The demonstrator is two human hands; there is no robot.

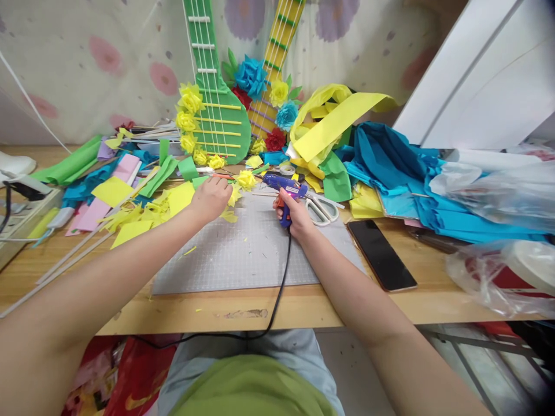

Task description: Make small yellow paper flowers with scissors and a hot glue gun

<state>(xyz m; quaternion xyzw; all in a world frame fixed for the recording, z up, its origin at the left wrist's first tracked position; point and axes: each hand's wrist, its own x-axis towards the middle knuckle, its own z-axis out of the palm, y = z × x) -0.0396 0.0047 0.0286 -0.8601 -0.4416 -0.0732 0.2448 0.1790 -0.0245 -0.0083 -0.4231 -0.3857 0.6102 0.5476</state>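
My right hand [295, 215] grips a blue hot glue gun [277, 184] by its handle, nozzle pointing left, with a black cord hanging down from it. My left hand [212, 199] is closed, fingers bent together; whatever they pinch is hidden. Just right of those fingers is a yellow paper flower [246, 179], close to the nozzle, with loose yellow petals [234, 196] below it. Beneath both hands lies a grey cutting mat [243, 254]. White-handled scissors [321, 209] rest beside my right hand.
Behind stand a green paper instrument [223, 127] with yellow flowers and a yellow one [277, 43]. Yellow strips [143, 214] and green paper [76, 162] cover the left. A phone [381, 254], blue crepe paper [390, 162] and a plastic-wrapped roll [529, 266] lie right.
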